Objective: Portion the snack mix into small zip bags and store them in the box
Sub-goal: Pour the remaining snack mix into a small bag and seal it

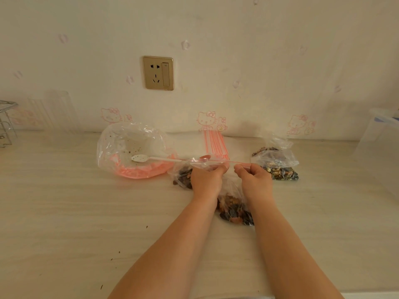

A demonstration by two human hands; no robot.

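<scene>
Head view: a large clear bag [131, 147] with a white spoon [151, 158], spare zip bags [216, 143] and filled bags [278, 165] ring the hands; left hand [207, 180] and right hand [254, 182] pinch the snack bag's [234, 209] red zip strip, its load on the counter [86, 212] between the wrists

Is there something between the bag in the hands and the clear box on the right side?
Yes. Filled zip bags lie on the counter between the held bag and the box, so carry it over them.

No readable txt anywhere (wall [237, 50] has cartoon cat prints only).
</scene>
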